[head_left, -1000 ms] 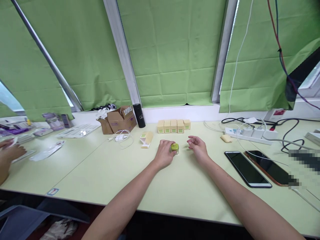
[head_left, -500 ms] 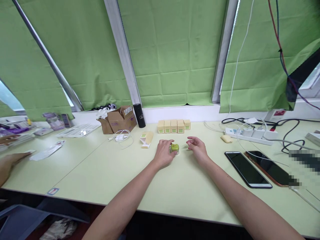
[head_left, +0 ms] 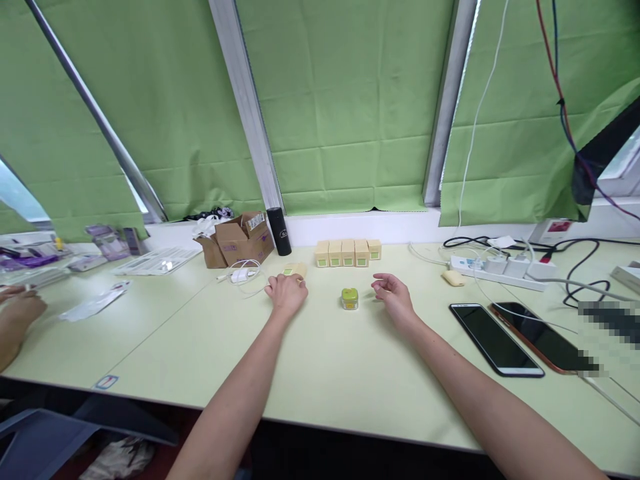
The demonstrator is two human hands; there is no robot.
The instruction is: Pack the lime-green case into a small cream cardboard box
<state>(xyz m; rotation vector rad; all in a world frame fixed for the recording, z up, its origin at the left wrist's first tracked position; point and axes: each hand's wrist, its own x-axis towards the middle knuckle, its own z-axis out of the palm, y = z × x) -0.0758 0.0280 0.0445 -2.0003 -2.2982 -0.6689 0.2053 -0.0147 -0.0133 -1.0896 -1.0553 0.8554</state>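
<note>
My left hand point(head_left: 287, 293) lies over the near end of a small pale-yellow carton point(head_left: 295, 269), its fingers closed around that end and hiding it. Only the far part of the carton, with a green label, shows past the knuckles. Between my hands a small clear jar with a lime-green lid point(head_left: 350, 299) stands upright on the table, touched by neither. My right hand point(head_left: 395, 297) hovers just right of the jar, fingers slightly curled and apart, holding nothing.
Several matching cartons point(head_left: 348, 253) stand in a row at the back. A brown cardboard box point(head_left: 245, 241) and black cylinder point(head_left: 279, 231) are behind left. Two phones point(head_left: 495, 339) and a power strip point(head_left: 493, 270) lie right. Another person's hand point(head_left: 23, 313) works at far left.
My left hand has let go of the jar and moved left onto the carton. The jar stays in place, and my right hand has barely moved. The other person's hand has shifted.
</note>
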